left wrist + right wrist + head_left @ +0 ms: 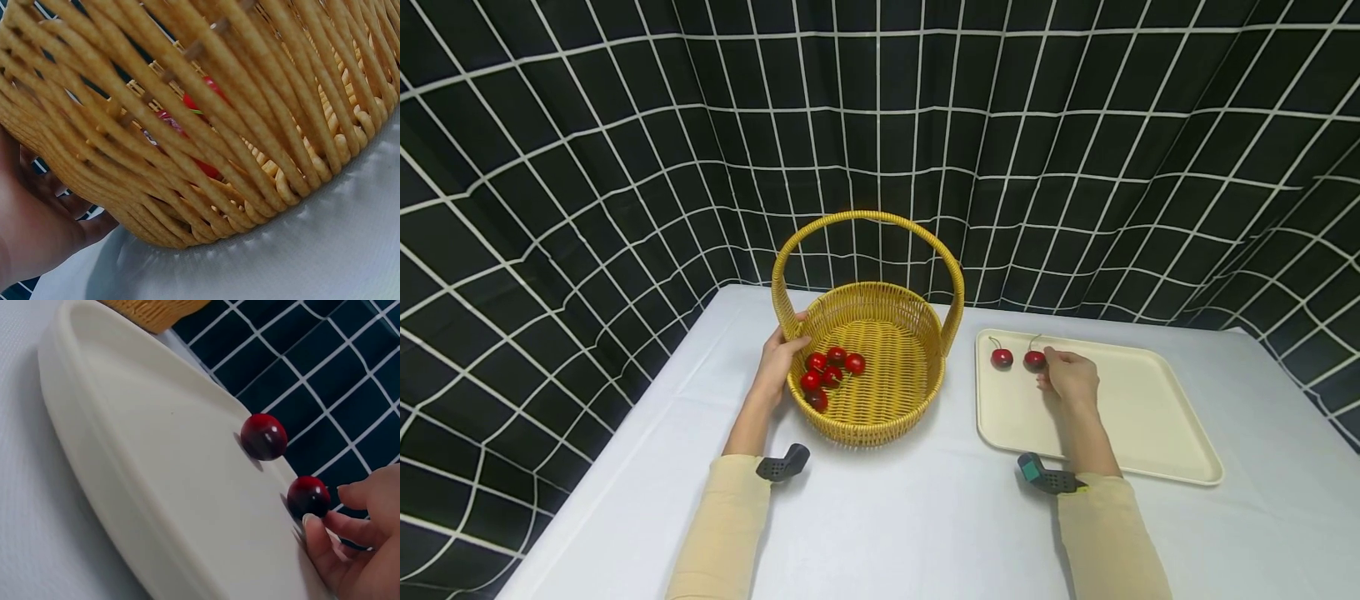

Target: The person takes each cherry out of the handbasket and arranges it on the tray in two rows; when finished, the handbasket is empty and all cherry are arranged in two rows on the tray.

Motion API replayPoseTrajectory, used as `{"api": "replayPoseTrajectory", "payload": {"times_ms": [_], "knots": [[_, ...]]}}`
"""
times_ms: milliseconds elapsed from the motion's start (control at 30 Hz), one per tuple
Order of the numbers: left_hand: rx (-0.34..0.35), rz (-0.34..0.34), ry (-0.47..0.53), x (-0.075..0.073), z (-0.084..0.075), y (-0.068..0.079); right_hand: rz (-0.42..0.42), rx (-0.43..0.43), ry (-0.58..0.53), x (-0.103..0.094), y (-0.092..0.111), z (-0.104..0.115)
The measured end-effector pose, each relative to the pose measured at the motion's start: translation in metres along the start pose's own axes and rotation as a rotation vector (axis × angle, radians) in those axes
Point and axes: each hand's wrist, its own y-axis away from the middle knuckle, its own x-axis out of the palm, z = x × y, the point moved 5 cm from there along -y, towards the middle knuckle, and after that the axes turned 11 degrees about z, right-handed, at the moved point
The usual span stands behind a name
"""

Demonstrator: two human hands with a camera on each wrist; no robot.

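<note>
My left hand (772, 365) grips the yellow wicker basket (891, 375) at its left rim, by the handle's foot, thumb over the edge and fingers outside. Several red cherries (836, 356) lie together on the basket's left side; through the weave in the left wrist view a red cherry (203, 94) shows in part. At the cream tray (1138, 400), my right hand (1072, 379) has its fingertips against the edge of a dark red cherry (309, 497), which rests on the tray. The index fingertip stands apart from it. Another cherry (264, 437) lies left of it.
A white cloth (910, 517) covers the table, with the basket left of the tray. The basket's tall arched handle (868, 215) rises above its bowl. Behind and at the sides hangs a black curtain (895, 108) with a white grid.
</note>
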Motion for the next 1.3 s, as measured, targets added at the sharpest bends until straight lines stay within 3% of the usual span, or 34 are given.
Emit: {"api": "replayPoseTrajectory", "payload": {"times_ms": [367,667,800,1067,1300], "knots": [[0.002,0.007,0.011,0.001,-0.001,0.001,0.097,0.009,-0.059,-0.012,-0.003,-0.003],[0.01,0.018,0.003,0.001,-0.002,0.001,0.129,0.041,-0.185,-0.025,-0.001,-0.004],[-0.002,0.011,-0.003,0.0,-0.001,0.001,0.147,0.03,-0.287,-0.026,0.002,0.001],[0.002,0.012,-0.004,0.001,-0.002,0.001,0.262,-0.113,-0.632,-0.028,0.02,0.029],[-0.003,0.008,-0.005,0.001,-0.002,0.001,0.292,-0.23,-0.886,-0.03,0.036,0.053]]}}
